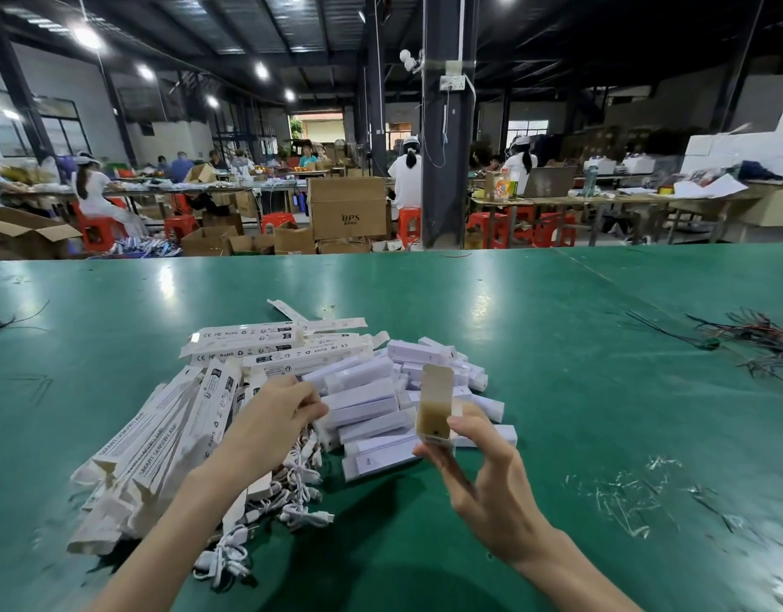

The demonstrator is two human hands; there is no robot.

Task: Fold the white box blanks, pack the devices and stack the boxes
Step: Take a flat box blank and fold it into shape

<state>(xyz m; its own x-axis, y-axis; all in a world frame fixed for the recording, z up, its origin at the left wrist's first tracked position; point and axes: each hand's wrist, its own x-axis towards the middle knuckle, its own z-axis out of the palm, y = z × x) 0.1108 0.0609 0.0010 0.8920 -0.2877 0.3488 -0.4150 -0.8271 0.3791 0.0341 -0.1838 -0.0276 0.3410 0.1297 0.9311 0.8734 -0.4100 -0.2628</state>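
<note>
Desk (557,324): left hand (274,417) curls into device pile (363,399), hold unclear; right hand (482,483) pinches open white box (433,413), whose flap a skewed device could crumple.

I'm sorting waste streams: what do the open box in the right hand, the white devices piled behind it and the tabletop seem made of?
Open box: thin paperboard, white outside, raw brown inside its open end. White devices: probably plastic, smooth, matte, uniform colour. Tabletop: green mat, perhaps vinyl or rubber; semi-glossy, lamps reflect in it.
</note>
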